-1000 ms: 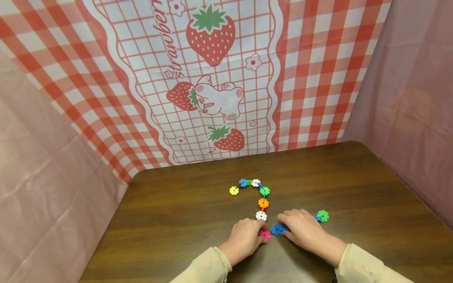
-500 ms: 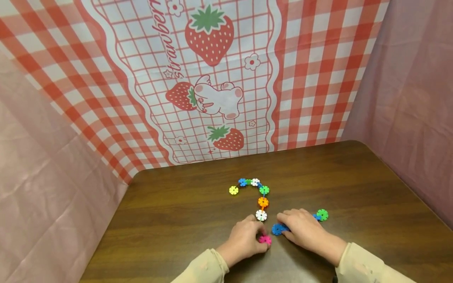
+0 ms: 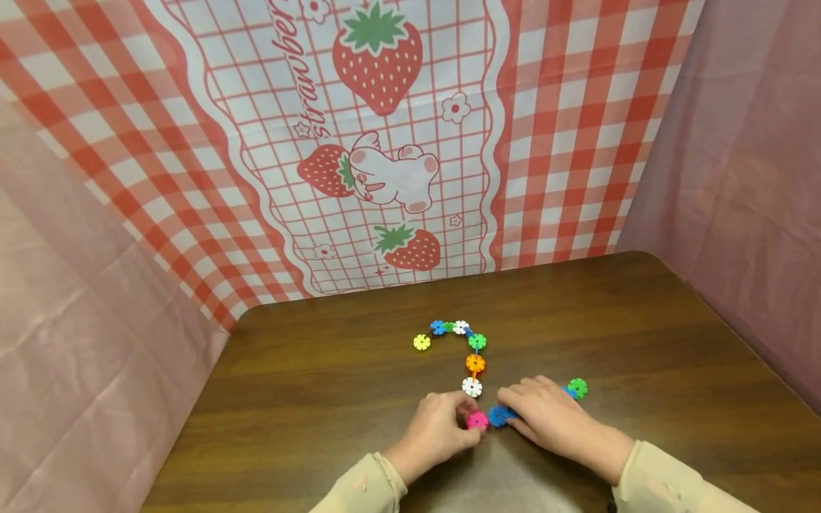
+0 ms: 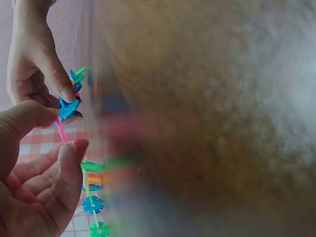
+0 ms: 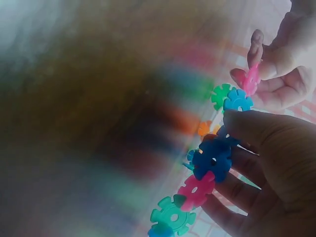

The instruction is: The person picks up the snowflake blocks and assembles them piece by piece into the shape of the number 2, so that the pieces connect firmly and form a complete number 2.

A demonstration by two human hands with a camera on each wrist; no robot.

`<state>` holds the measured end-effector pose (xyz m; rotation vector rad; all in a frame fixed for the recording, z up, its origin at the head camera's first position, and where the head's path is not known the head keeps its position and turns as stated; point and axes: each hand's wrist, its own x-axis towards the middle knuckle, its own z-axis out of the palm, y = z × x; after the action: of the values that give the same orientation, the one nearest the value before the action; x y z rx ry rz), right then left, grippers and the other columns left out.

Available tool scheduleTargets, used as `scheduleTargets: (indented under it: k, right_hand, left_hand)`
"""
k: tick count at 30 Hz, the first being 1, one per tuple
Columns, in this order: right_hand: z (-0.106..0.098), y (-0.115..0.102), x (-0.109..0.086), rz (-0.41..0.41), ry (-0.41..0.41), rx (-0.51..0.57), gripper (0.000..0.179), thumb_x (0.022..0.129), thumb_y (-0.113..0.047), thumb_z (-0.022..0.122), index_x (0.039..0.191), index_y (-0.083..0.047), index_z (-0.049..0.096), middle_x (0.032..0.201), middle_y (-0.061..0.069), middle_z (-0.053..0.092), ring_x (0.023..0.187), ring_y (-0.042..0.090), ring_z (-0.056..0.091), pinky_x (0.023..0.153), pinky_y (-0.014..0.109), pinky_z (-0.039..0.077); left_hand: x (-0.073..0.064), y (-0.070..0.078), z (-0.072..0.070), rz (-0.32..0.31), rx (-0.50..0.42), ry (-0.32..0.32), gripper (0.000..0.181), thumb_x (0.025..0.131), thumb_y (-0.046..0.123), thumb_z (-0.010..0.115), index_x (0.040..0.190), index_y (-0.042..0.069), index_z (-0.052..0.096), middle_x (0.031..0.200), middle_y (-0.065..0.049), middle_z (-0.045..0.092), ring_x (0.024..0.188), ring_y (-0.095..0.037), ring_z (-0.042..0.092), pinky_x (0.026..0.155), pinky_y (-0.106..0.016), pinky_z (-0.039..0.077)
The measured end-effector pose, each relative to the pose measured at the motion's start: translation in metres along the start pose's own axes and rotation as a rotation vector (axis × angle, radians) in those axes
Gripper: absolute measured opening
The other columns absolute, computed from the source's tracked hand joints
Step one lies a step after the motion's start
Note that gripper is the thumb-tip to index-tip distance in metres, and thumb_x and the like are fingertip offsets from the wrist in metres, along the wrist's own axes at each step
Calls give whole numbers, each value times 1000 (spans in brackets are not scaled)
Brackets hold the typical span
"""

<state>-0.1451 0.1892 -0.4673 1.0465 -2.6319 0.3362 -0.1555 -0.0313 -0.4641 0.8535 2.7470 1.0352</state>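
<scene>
My left hand pinches a pink notched snowflake disc between thumb and fingers. Just to its right, my right hand grips a short chain of interlocking discs whose near end is a blue disc. The rim of the pink disc is right at the blue one's rim. In the right wrist view, the gripped chain shows a darker blue disc, another pink disc and a green disc beyond the fingers. My palm hides part of this chain in the head view.
A hook-shaped chain of discs lies on the wooden table, running from a white disc through an orange disc and curving to a yellow disc. Behind the table hangs a checked strawberry cloth.
My left hand first drew the pink disc slightly nearer the body, then brought it up beside the blue disc. The right hand with its chain has shifted slightly left.
</scene>
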Motion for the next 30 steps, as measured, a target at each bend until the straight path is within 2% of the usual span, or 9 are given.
scheduleTargets:
  k: [6,13,18,23,25,27,30]
  right_hand:
    - [1,-1,2,-33,37,-32,27,80,-20,78,84,-20,51,74,-12,52,70,13,52,67,36,45]
    - [4,-5,5,-75,82,-58,28,77,-18,79,84,-18,52,73,-10,53,69,14,53,67,35,44]
    - [6,-5,8,-85,89,-64,27,77,-18,79,84,-18,52,72,-10,52,68,14,52,67,34,44]
    - [7,-6,8,-89,72,-62,26,78,-20,78,83,-18,53,72,-10,53,69,14,53,67,35,45]
    - [7,-6,7,-80,55,-64,27,78,-20,79,83,-18,53,72,-9,54,69,14,54,67,35,45]
    - [6,-5,7,-62,31,-77,27,78,-21,80,83,-17,53,73,-8,55,70,16,55,67,36,47]
    - [5,-4,6,-15,-24,-99,27,76,-21,81,83,-15,56,76,-3,58,73,20,58,69,41,50]
  left_hand:
    - [0,1,1,20,22,-6,25,74,13,79,98,7,74,75,11,65,62,3,52,56,-12,42]
    - [-4,1,2,34,-15,30,20,76,13,78,96,6,76,71,12,64,55,9,47,50,-10,41]
    - [-7,0,3,20,-55,43,19,79,12,77,97,6,76,66,13,60,52,9,45,47,-11,42]
    - [-8,-3,2,-6,-75,18,23,80,16,80,99,5,75,69,12,60,54,7,46,49,-12,42]
    - [-8,-4,2,-2,-56,8,21,80,17,81,96,6,76,70,12,61,55,7,47,50,-12,42]
    - [-8,-5,1,11,4,12,18,79,18,81,93,8,76,72,12,64,59,6,49,54,-12,42]
    - [-9,-7,-2,-4,75,33,16,77,20,82,89,11,76,72,12,65,62,4,51,57,-14,42]
